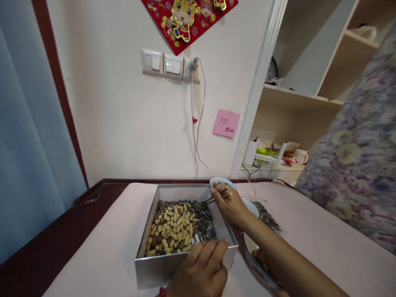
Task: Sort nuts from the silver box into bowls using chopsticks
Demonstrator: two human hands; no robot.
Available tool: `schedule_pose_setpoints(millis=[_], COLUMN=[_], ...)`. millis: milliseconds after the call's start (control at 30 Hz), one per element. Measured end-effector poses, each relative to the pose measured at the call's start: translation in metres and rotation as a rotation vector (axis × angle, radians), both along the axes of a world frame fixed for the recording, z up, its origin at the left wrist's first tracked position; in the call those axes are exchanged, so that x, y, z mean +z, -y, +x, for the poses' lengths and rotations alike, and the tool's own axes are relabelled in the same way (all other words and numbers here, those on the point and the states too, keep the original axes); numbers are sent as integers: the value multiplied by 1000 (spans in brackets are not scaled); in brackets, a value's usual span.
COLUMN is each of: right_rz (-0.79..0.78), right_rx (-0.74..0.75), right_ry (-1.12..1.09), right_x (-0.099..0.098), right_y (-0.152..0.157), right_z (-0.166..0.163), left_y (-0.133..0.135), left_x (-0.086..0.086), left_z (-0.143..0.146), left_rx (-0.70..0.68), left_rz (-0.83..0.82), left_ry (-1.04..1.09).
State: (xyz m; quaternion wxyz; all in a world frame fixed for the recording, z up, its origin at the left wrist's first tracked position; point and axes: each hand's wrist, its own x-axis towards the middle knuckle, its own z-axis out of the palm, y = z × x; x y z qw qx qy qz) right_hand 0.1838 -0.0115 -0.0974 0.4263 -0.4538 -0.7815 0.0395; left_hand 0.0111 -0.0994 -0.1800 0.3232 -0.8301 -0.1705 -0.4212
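Steadying the grey box [161, 264] in the lower middle of the frame, my left hand [202, 270] has its grip curled over the near rim. Inside lie peanuts [175, 229] with sunflower seeds [202, 222] heaped just right of them. Further right, my right hand [230, 204] has its grip closed on chopsticks [210, 200], tips pointing into the box. A small white bowl [221, 181] sits behind that hand, and a blue-rimmed bowl [252, 255] rests on the counter [309, 231] lower right

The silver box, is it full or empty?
Partly full: the silver box holds peanuts and sunflower seeds, with bare floor at its right.
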Motion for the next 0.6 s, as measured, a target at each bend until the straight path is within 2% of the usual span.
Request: schedule_pose_setpoints(millis=[167, 333, 500, 600], right_rz=[23, 85, 227, 306], right_rx=[5, -12, -172, -322], right_ry=[-44, -108, -182, -216], right_x=[8, 35, 68, 73], right_y=[14, 53, 91, 99], right_z=[5, 18, 66, 104], left_y=[0, -3, -2, -2], left_x=[0, -2, -2, 0], left_z=[-1, -1, -2, -2], left_rx=[17, -2, 9, 6], left_rz=[-9, 18, 4, -11], left_ry=[-10, 5, -3, -10])
